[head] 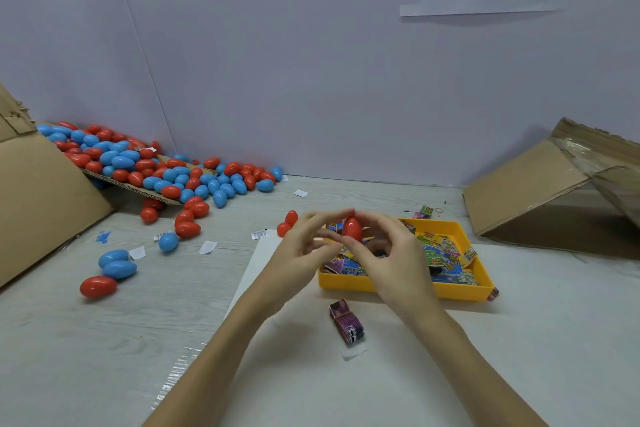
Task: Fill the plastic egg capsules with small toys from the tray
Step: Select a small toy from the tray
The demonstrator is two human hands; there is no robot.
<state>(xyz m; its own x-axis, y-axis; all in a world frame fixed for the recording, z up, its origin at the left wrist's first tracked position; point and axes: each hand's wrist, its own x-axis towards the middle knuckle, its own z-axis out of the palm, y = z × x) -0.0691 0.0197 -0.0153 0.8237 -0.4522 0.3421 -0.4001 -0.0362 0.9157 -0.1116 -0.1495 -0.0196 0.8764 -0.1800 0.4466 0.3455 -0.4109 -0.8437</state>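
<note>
We hold the red egg capsule point(352, 228) upright above the yellow tray point(408, 291), pinched between our left hand point(304, 253) and right hand point(391, 253), each grip's fingertips curled around it.

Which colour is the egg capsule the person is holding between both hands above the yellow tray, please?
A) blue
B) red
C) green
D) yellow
B: the egg capsule pinched between the fingertips of the left hand and the right hand is plainly red, held just over the near left part of the yellow tray.
</note>
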